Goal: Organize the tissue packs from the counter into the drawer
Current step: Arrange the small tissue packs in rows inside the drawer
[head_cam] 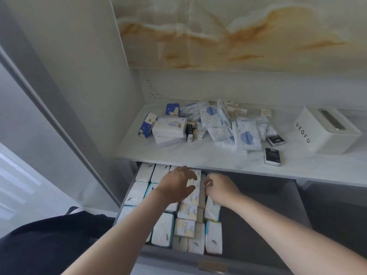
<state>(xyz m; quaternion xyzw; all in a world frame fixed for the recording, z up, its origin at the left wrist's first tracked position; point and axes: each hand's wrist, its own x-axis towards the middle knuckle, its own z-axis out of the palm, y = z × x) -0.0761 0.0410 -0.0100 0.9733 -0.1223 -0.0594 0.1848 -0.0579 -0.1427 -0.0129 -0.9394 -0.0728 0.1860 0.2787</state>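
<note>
head-worn, looking down, close to drawer (pixel 258 225)

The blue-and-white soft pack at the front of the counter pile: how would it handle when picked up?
The soft pack likely flexes and weighs little: its wrapper looks puffy and creased. Lying flat on the counter, it should not roll, but it overlaps neighbours, which may shift.
</note>
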